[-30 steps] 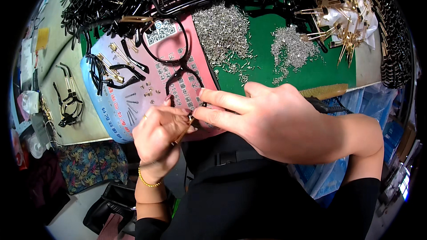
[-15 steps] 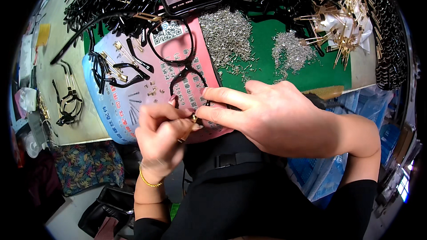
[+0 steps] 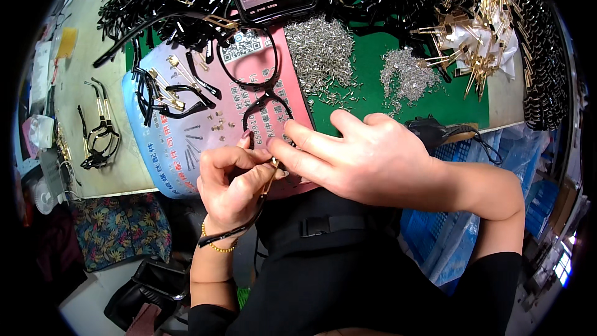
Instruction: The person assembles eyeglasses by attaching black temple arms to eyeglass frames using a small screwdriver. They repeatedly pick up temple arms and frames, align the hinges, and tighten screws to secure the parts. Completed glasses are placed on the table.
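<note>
A black eyeglass frame (image 3: 266,94) lies on the printed mat, one rim toward the back and the other toward me. Its far side carries a temple with a gold section (image 3: 221,21), stretched out to the left. My left hand (image 3: 227,180) is closed, pinching a second gold-and-black temple (image 3: 222,236) by its gold end against the frame's near corner. That temple's black tip crosses over my wrist. My right hand (image 3: 367,162) presses its fingers onto the near rim, steadying it. The fingers hide the joint between temple and frame.
Left on the mat (image 3: 140,143) lie loose temples (image 3: 171,96), screws (image 3: 193,140) and small gold parts (image 3: 219,122). Behind stand a phone (image 3: 273,0) and black temples (image 3: 168,0). Silver pin piles (image 3: 320,53), gold temples (image 3: 479,50) and a corded black object (image 3: 429,129) are rightward.
The temple in my left hand now shows clearly, slanting down across my wrist. My right hand has shifted slightly left, and the corded black object has come into sight beside it.
</note>
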`<state>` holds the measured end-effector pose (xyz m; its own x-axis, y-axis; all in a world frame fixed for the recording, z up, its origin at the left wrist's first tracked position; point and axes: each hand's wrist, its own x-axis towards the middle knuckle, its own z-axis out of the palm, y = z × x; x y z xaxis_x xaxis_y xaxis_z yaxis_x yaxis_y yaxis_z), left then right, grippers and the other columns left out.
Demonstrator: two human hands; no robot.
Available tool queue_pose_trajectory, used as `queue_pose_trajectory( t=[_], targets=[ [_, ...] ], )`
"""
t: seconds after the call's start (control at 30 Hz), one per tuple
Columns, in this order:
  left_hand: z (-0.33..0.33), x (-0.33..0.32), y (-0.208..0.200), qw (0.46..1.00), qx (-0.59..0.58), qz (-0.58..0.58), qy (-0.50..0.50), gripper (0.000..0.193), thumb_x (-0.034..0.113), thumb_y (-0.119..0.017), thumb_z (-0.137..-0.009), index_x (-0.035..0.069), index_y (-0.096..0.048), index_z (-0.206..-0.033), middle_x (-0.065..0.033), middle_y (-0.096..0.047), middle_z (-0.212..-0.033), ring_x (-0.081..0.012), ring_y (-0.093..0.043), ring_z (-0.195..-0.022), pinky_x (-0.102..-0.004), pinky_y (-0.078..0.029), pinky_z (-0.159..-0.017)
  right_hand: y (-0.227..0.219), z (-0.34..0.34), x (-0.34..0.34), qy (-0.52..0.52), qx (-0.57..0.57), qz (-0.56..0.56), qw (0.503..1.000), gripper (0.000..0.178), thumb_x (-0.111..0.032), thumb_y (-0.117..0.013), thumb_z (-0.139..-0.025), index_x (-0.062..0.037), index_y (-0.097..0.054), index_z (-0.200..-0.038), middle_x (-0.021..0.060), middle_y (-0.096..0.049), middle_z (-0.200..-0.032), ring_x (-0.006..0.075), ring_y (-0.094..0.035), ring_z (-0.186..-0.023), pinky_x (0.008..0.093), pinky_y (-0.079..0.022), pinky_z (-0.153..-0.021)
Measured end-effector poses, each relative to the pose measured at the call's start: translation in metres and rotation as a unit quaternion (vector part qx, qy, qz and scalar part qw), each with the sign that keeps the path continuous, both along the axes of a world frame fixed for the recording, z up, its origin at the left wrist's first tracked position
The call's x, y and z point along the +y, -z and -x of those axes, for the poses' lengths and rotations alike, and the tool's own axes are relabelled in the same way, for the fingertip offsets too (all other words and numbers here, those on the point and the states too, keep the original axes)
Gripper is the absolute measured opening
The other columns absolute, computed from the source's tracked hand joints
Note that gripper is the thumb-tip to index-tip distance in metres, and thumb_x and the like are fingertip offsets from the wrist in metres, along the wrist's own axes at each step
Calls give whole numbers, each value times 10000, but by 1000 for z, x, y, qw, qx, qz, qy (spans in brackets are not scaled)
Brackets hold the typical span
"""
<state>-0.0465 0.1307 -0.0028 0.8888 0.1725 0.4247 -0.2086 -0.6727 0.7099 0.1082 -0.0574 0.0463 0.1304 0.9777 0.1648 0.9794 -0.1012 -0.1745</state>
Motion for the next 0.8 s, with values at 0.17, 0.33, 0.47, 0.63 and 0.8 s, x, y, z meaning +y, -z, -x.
queue_pose_trajectory(
  t=[0.17,0.33,0.47,0.63,0.8],
  targets=[
    [3,2,-21,999,-8,-33,-31,335,59,-896,-738,57,-690,-1002,-96,-540,-1070,-236,-699,-913,-426,-586,-890,-20,-1,-7,32,50,-11,998,434,-263,-701,-861,-113,-657,-1266,32,-659,-1223,155,-634,-744,258,-516,-536],
    [51,18,-94,981,3,114,-155,301,136,-811,-823,17,-663,-1056,-167,-729,-1075,-293,-715,-942,-444,-511,-908,-36,-4,-22,109,431,25,895,289,-106,-777,-870,-22,-677,-1128,133,-689,-1045,304,-704,-891,361,-562,-772],
    [20,57,-108,889,147,-39,-432,312,271,-731,-951,1,-662,-1092,-140,-758,-856,-267,-753,-705,-394,-568,-608,-36,3,-29,190,466,37,863,196,-20,-717,-872,-1,-669,-1061,91,-597,-888,189,-604,-775,283,-481,-725],
    [15,134,-56,790,100,-372,-477,420,396,-787,-861,100,-712,-1150,-109,-666,-1000,-318,-634,-981,-484,-462,-950,-1,-1,-50,204,518,-22,830,281,40,-647,-864,-22,-524,-1109,71,-528,-976,136,-536,-820,267,-447,-740],
    [55,213,-37,833,144,-370,-385,431,454,-755,-871,66,-652,-1028,-92,-628,-895,-300,-612,-877,-563,-366,-1090,10,-11,-68,167,546,-58,819,358,40,-641,-891,-49,-443,-1176,64,-501,-1032,124,-512,-872,265,-445,-763]
  ],
)
